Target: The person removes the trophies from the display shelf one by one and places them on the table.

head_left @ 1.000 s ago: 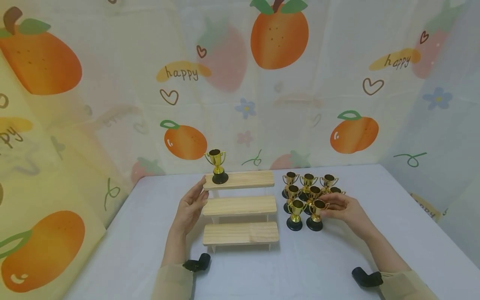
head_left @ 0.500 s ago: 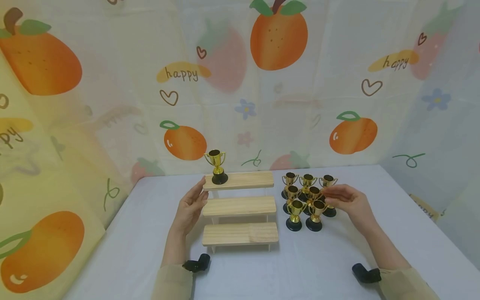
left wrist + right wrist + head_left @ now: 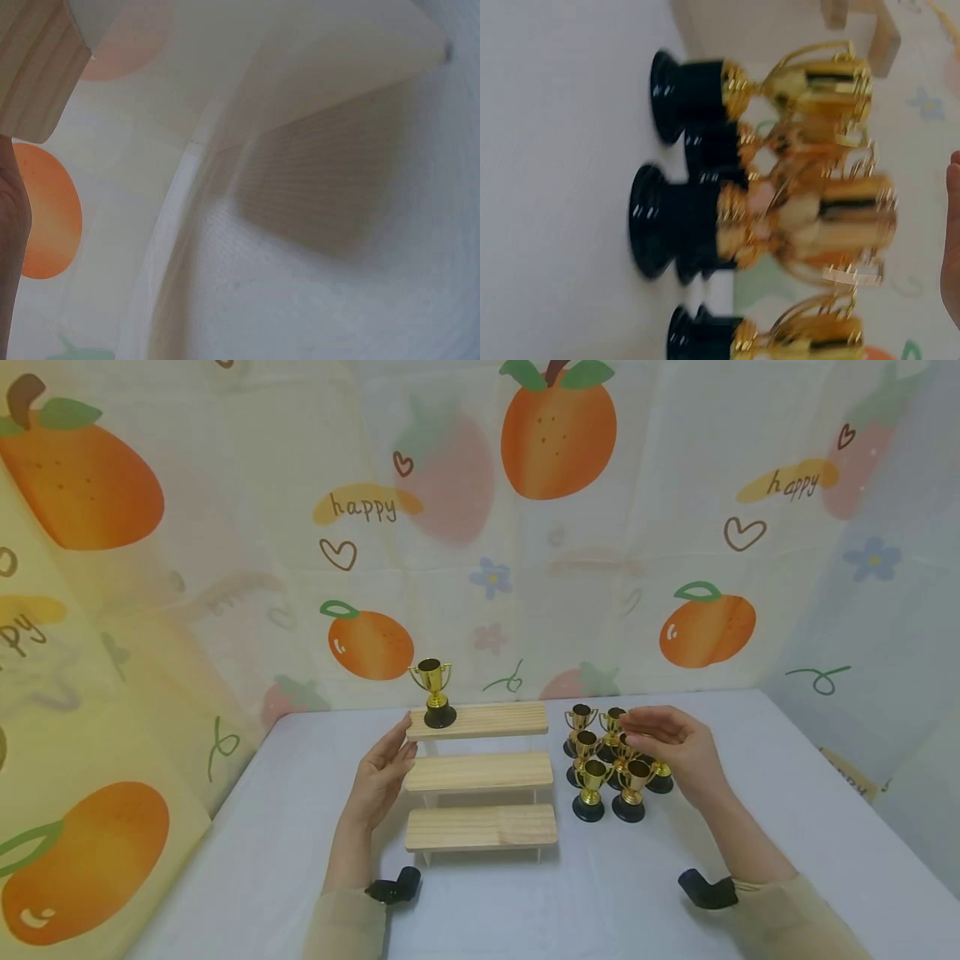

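In the head view my left hand [image 3: 382, 777] rests at the left end of a stepped display shelf. Its fingers touch the edge of the top wooden board [image 3: 495, 719]; the left wrist view shows this board's end [image 3: 45, 75] with part of the hand below. One gold trophy cup [image 3: 431, 681] with a black base stands upright on the top board's left end. My right hand [image 3: 675, 752] hovers over a cluster of small trophy cups [image 3: 592, 777], fingers loosely bent, with nothing visibly held. It hides some rear cups. The right wrist view shows several upright cups [image 3: 825, 210].
The shelf's middle board [image 3: 480, 772] and lower board [image 3: 480, 828] sit on clear supports. Behind the white table [image 3: 247, 860] hangs a fruit-printed cloth [image 3: 570, 552].
My right hand has moved up from the front right cup, then left over the rear of the cluster. The left hand and the shelf have stayed in place.
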The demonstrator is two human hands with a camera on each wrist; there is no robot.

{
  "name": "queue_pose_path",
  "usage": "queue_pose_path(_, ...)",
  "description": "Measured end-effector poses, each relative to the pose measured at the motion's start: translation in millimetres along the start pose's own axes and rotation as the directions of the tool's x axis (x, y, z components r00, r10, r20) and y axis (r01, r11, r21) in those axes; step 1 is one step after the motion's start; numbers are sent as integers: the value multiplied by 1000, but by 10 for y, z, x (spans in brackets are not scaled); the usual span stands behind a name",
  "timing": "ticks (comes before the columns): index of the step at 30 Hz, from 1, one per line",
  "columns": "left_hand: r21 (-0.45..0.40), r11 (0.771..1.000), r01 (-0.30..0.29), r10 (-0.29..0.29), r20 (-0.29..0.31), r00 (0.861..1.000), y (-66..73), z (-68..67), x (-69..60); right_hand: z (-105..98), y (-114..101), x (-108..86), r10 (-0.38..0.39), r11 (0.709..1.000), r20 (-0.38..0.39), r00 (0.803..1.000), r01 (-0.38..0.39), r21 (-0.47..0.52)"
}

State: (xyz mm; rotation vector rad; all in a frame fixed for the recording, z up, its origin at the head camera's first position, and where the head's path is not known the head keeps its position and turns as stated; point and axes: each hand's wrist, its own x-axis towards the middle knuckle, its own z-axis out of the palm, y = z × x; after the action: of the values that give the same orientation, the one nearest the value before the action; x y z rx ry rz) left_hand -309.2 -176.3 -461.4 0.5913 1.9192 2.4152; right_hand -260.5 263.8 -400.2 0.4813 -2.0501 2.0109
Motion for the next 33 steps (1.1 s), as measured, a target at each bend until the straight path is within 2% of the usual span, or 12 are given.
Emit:
queue_pose_path(6, -3, 1000, -6, 6, 10, 1000, -8, -16, 3, 288, -120, 92, -50, 997, 56, 997, 47, 59)
queue_pose_path(14, -19, 999, -28, 29, 29, 999, -22, -28, 5, 678, -268, 313, -23, 987, 70, 997, 11, 161)
queue_pose_path(21, -4, 1000, -22, 22, 15, 1000, -17, -16, 9, 1010, -340, 525, -42, 973, 113, 993, 15, 232)
queue_pose_path(28, 3, 1000, 9, -9, -9, 1000, -8, -12, 17, 1354, -364, 713, 18, 982, 141, 990, -44, 184)
queue_pose_path(33, -14, 1000, 15, -15, 0, 1000, -3, -4, 10, 1595, -357, 818, 80, 983, 139, 987, -101, 153)
